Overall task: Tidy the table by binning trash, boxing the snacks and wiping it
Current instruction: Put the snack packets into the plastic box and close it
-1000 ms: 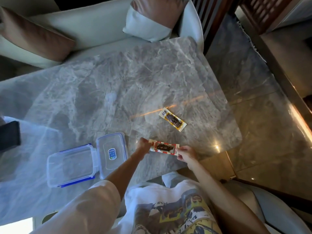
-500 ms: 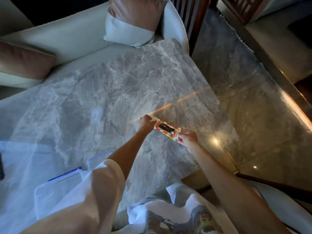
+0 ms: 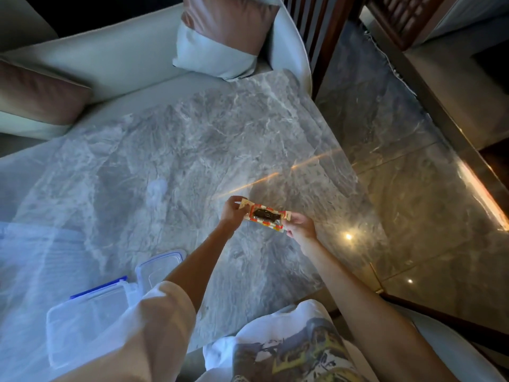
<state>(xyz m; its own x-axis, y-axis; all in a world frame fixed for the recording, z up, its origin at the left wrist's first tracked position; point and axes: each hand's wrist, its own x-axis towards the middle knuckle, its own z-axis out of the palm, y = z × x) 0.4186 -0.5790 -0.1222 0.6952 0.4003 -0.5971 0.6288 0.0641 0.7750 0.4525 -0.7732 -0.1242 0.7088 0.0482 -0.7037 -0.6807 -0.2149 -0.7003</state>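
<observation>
A small snack packet (image 3: 265, 216) with red-and-white edges and a dark piece inside is held above the grey marble table (image 3: 165, 166). My left hand (image 3: 232, 212) pinches its left end and my right hand (image 3: 300, 228) pinches its right end. A clear plastic box with blue clips (image 3: 82, 321) stands open at the near left, its lid (image 3: 158, 267) lying beside it; my left sleeve covers part of both. The second, yellow-edged snack packet seen earlier is hidden behind my hands or out of sight.
A pale sofa (image 3: 110, 59) with cushions (image 3: 220, 37) runs along the far edge of the table. The table's right edge drops to a glossy stone floor (image 3: 407, 188). Dark wooden furniture (image 3: 325, 28) stands at the back right.
Both hands have lifted the snack packet and carried it forward over the table. The view has swung, and the yellow-edged packet is no longer visible.
</observation>
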